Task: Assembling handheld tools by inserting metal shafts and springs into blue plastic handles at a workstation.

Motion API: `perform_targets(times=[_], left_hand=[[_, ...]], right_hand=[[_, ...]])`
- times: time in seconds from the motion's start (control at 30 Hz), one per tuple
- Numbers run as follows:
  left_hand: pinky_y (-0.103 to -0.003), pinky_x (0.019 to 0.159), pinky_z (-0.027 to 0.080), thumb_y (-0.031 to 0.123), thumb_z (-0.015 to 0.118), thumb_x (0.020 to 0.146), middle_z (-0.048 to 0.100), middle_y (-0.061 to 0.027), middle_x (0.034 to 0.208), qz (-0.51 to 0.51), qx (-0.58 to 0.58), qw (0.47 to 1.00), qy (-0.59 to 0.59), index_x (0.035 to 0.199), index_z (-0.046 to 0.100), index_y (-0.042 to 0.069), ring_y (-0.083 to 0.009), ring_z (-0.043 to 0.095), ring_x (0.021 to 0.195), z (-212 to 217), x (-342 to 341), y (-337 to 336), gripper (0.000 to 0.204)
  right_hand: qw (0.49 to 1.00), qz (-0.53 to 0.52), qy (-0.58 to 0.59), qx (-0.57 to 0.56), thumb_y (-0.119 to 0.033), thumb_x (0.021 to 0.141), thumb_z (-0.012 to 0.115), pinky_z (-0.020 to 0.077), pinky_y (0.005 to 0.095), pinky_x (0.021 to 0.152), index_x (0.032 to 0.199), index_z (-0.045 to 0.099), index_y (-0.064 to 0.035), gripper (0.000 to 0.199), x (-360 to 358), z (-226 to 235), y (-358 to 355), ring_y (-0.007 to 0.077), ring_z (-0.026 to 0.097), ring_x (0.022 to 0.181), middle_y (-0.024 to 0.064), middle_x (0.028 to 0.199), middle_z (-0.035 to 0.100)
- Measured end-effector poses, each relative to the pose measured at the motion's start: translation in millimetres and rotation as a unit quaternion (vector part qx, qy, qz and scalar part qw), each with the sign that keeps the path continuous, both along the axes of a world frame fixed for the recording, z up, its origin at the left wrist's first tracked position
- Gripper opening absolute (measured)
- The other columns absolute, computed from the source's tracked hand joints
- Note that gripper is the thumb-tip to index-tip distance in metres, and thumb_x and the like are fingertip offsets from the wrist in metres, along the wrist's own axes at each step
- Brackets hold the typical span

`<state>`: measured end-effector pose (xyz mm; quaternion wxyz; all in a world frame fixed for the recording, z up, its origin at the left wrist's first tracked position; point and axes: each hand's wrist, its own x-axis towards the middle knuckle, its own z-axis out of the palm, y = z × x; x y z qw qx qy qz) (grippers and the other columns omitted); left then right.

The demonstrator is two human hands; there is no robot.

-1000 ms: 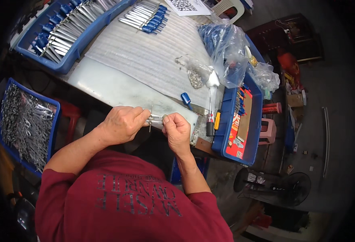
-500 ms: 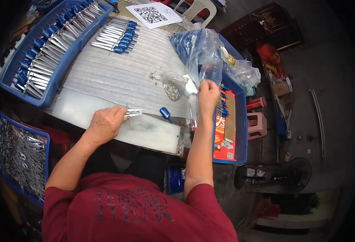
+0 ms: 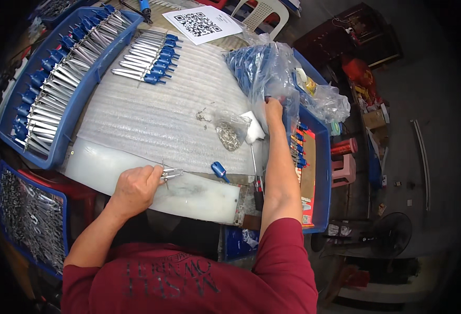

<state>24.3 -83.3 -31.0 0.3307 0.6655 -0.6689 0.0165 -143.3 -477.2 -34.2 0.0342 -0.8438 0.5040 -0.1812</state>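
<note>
- Your foam sheet [image 3: 136, 120] spreads widest, with a row of blue-ended tools [image 3: 147, 57] lying across its far left part.
- Your blue tray [image 3: 63, 138], to the left, is packed with similar tools; judging by their look, these and the row are done.
- The clear bag [image 3: 280, 73] at the right has blue things inside. Your right hand [image 3: 273, 110] is at its near side; its fingers are hidden, so I cannot tell how open they are or what they hold.
- Your left hand [image 3: 136, 188], above the white board [image 3: 204, 199], is closed in a pinch on one metal piece.
- That metal piece [image 3: 172, 172] shows no blue end, so it looks unfinished. Its long axis runs roughly left to right, prongs pointing right; a thin rod crosses it, near to far.
- One loose blue piece [image 3: 219, 170] lies to its right, apart from it.
</note>
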Motion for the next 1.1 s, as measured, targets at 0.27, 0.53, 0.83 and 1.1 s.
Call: perform_targets(times=[0.27, 0.53, 0.83, 1.1], left_hand=[[-0.034, 0.044, 0.038, 0.011, 0.058, 0.068, 0.041, -0.0072, 0.058, 0.007, -0.018, 1.000, -0.005, 0.077, 0.047, 0.003, -0.0243, 0.047, 0.050, 0.0, 1.4, 1.9, 0.016], [-0.032, 0.044, 0.039, 0.014, 0.058, 0.069, 0.041, -0.0061, 0.058, 0.000, -0.024, 0.999, -0.021, 0.077, 0.049, 0.003, -0.0209, 0.048, 0.050, -5.5, 1.1, 7.2, 0.016], [-0.031, 0.046, 0.040, 0.015, 0.057, 0.070, 0.042, -0.0060, 0.058, -0.001, -0.023, 0.999, -0.038, 0.078, 0.048, 0.003, -0.0206, 0.050, 0.051, -5.9, 2.4, 6.9, 0.017], [-0.031, 0.046, 0.040, 0.015, 0.058, 0.070, 0.043, -0.0062, 0.059, 0.000, -0.032, 0.999, -0.036, 0.079, 0.049, 0.003, -0.0209, 0.050, 0.051, -6.8, 1.0, 7.0, 0.017]], right_hand=[[0.999, -0.041, -0.016, -0.028, -0.023, 0.072, 0.061, 0.0415, 0.0440, 0.078, 0.089, 0.056, -0.0005, 0.028, 23.3, -1.9, -4.1, 0.0401, 0.055, 0.084, 0.0251, 0.089, 0.057], [0.999, -0.037, -0.018, -0.003, -0.019, 0.074, 0.050, 0.0418, 0.0432, 0.076, 0.087, 0.056, 0.0014, 0.025, 9.6, 5.8, 3.5, 0.0399, 0.054, 0.086, 0.0253, 0.089, 0.057], [0.995, -0.032, -0.091, 0.032, -0.023, 0.073, 0.051, 0.0416, 0.0391, 0.076, 0.083, 0.061, 0.0024, 0.029, 1.1, -3.7, -12.5, 0.0366, 0.056, 0.083, 0.0240, 0.084, 0.059], [0.996, -0.089, -0.003, 0.020, -0.028, 0.073, 0.055, 0.0410, 0.0417, 0.079, 0.083, 0.062, 0.0018, 0.032, 6.8, -9.6, -15.3, 0.0388, 0.054, 0.087, 0.0254, 0.086, 0.058]])
